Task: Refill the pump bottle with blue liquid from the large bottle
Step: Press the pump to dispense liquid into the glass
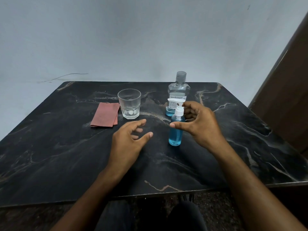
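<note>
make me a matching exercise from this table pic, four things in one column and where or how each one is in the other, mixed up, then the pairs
Things:
1. pump bottle
2. large bottle
3. glass
4. red cloth

States:
A. folded flat, left of the glass
B. capped, blue liquid only near its base
C. empty, upright, between the cloth and the bottles
D. mostly full of blue, white pump on, nearest the right hand

Pairs: 1-D, 2-B, 3-C, 4-A
</note>
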